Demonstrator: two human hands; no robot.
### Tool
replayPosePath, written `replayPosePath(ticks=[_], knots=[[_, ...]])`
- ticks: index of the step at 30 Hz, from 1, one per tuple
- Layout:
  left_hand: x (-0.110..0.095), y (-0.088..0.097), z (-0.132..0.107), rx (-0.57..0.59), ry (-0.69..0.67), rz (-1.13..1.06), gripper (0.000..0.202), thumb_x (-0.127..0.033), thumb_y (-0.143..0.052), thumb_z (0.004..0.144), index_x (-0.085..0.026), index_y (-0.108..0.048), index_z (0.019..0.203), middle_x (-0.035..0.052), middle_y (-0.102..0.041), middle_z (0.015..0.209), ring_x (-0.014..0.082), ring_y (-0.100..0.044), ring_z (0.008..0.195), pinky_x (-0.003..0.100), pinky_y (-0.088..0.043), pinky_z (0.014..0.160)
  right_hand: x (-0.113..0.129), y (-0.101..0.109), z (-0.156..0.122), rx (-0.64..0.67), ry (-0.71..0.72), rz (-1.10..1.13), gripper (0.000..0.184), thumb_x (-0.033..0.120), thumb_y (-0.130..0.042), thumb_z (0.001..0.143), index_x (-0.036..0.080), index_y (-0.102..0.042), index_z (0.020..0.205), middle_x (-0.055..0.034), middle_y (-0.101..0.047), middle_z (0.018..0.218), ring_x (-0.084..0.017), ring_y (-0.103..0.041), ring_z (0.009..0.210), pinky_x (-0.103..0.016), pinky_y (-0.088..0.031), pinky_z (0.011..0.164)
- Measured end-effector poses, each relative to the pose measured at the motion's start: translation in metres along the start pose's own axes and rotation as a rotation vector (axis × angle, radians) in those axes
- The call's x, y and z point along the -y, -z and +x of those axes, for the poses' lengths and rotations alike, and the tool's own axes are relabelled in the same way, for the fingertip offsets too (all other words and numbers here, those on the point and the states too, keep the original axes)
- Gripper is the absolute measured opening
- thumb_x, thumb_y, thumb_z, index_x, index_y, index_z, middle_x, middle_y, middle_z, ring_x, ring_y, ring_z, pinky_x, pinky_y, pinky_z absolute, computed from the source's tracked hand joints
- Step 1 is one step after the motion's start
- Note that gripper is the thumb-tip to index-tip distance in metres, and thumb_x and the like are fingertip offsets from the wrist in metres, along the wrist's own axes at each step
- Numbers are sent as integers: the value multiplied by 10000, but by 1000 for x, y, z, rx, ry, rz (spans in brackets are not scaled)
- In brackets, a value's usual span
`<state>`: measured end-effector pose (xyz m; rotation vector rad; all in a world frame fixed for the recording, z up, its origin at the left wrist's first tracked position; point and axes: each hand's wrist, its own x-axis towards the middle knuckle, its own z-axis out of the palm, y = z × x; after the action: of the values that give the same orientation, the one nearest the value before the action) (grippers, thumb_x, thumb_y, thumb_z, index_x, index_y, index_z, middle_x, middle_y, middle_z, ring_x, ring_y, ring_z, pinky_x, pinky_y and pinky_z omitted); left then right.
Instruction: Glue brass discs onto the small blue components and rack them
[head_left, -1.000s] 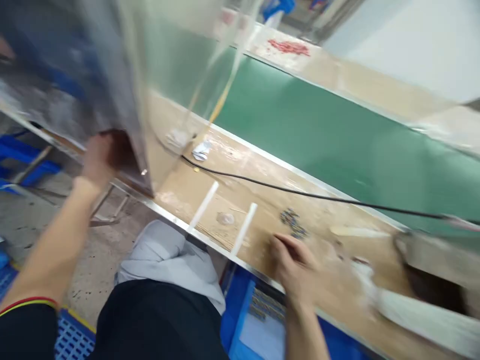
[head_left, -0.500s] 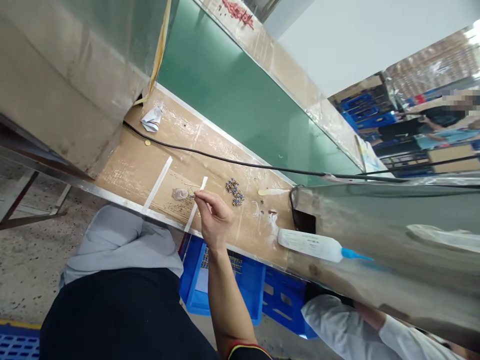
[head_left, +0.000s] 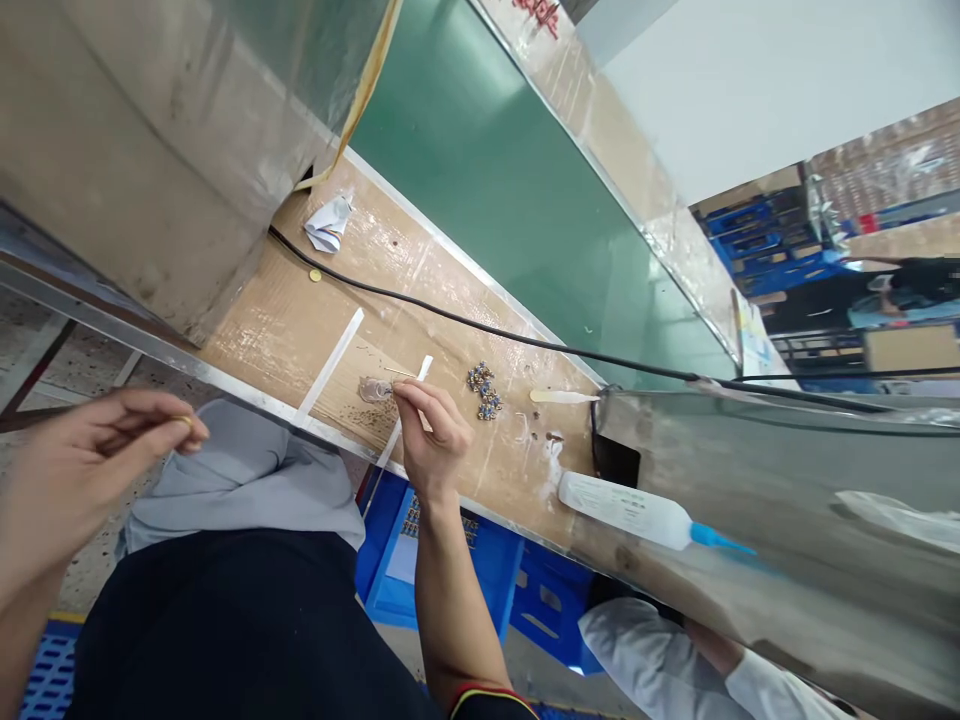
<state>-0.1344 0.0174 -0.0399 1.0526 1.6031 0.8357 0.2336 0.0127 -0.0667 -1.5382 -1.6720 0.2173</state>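
Note:
My left hand [head_left: 105, 470] is raised at the left, over the floor beside my lap. Its thumb and forefinger are pinched on a small yellow piece [head_left: 185, 421], too small to name. Over the table's front edge reaches my right hand [head_left: 436, 435], its thumb and forefinger pinched together; what lies between them is too small to make out. Close to those fingertips stand a small clear plastic dish [head_left: 374, 389] and a thin stick [head_left: 399, 373]. Tiny brown bits [head_left: 364, 415] are scattered around the dish. Further right lies a cluster of small blue-and-brass parts [head_left: 484, 391].
A black cable [head_left: 450, 321] crosses the tabletop. To the right lie a white bottle with a blue nozzle [head_left: 626, 508] and a pale flat stick [head_left: 562, 397]. Crumpled paper [head_left: 328, 222] sits at the back left. A blue tray [head_left: 480, 580] is below the edge. Another person's sleeve [head_left: 772, 685] shows lower right.
My left hand has come into view at the left with the small yellow piece. My right hand stays pinched near the clear dish. The whole view has shifted slightly.

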Motion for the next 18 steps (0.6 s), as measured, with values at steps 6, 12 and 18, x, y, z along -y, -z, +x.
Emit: replayPosePath(ticks=[6,12,18], knots=[[21,-31,-5,257,127,-13,362,-586,-912,874,-295,-884,1088,46,-879,971,240,-851,884,316,-740,848,1,3,2,4,30,-12,184,197,-723,1094,310,-856,1153,-45,-867,1122,-252,-838,1059,-456,-689,960],[15,-35,-1,284,117,-22,371,-599,-891,893,-321,-896,1139,52,-889,1019,245,-866,924,306,-737,860,0,5,1,36,53,-28,215,174,-707,1099,315,-848,1178,-46,-864,1140,-252,-834,1068,-460,-679,957],[16,-35,1,301,110,-22,391,-595,-895,898,-329,-893,1185,55,-888,1075,248,-867,958,307,-733,878,1,5,1,45,80,-45,228,162,-695,1101,314,-843,1186,-50,-865,1146,-251,-835,1066,-460,-673,948]])
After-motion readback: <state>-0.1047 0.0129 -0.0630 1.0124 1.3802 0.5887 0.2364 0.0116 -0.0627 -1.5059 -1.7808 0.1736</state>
